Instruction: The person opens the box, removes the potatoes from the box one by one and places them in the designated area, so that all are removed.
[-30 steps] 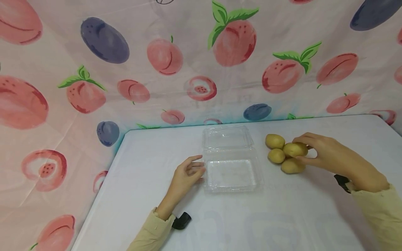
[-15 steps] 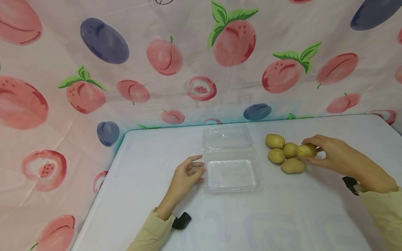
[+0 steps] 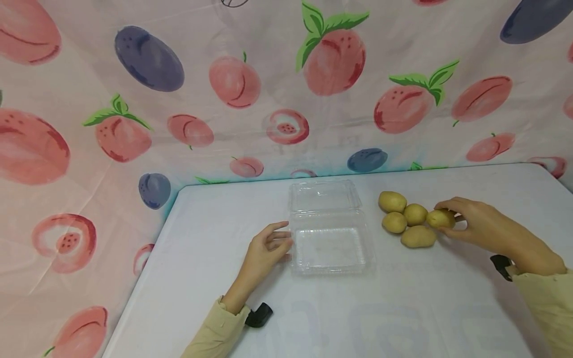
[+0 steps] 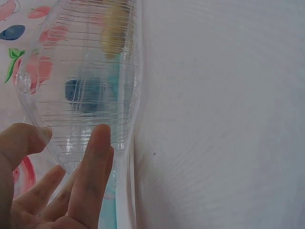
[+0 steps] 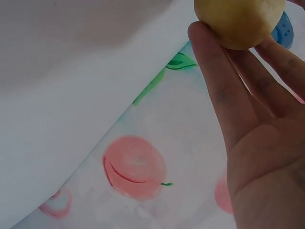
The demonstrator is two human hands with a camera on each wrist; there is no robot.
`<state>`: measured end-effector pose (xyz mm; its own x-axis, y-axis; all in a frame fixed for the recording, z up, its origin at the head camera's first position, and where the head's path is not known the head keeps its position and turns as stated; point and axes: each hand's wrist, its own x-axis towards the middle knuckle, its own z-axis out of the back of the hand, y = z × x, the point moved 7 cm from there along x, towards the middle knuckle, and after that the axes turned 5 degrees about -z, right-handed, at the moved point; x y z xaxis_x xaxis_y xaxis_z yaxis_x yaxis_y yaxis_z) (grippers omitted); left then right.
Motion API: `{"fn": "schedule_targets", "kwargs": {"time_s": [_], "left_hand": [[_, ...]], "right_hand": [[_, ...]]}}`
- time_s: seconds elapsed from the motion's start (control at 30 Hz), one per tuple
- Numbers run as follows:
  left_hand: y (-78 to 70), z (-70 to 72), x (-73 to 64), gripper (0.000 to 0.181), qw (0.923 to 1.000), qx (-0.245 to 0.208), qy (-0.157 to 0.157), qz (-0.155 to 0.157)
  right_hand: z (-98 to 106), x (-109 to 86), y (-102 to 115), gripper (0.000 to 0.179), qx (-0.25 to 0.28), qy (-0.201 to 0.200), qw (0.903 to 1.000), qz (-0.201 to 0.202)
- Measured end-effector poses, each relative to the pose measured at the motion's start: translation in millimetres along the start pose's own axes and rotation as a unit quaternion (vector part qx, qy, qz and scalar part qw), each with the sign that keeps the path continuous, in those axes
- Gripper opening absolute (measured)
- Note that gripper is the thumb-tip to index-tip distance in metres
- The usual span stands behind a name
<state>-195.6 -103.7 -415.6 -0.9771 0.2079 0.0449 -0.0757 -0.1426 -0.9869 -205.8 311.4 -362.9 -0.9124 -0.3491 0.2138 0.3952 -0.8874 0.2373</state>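
My right hand point(image 3: 479, 221) pinches a yellow potato point(image 3: 440, 219) between thumb and fingers at the right end of a potato group. The right wrist view shows the underside of that held potato point(image 5: 240, 21) against the fingertips. Several other potatoes point(image 3: 395, 223) lie close together just left of it. My left hand point(image 3: 266, 248) touches the left side of a clear plastic clamshell box point(image 3: 331, 268). In the left wrist view, the thumb is at the rim and fairly straight fingers point(image 4: 90, 176) lie against the wall. The hinged lid point(image 3: 324, 196) lies open behind the base.
A white-covered table point(image 3: 425, 308) carries everything. A fruit-printed cloth point(image 3: 250, 40) rises behind it and along the left. A black wrist device point(image 3: 259, 314) sits under the left cuff, another black device point(image 3: 502, 266) under the right.
My right hand has drawn its potato to the right, away from the middle of the group, uncovering the potato behind it. My left hand and the box have stayed in place.
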Motion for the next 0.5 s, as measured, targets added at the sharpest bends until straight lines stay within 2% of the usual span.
{"fn": "schedule_targets", "kwargs": {"time_s": [0.5], "left_hand": [[0.6,0.0,-0.2,0.048,1.0,0.002,0.002,0.0]], "right_hand": [[-12,-1.1,-8,0.043,0.014,0.031,0.9993,-0.017]]}}
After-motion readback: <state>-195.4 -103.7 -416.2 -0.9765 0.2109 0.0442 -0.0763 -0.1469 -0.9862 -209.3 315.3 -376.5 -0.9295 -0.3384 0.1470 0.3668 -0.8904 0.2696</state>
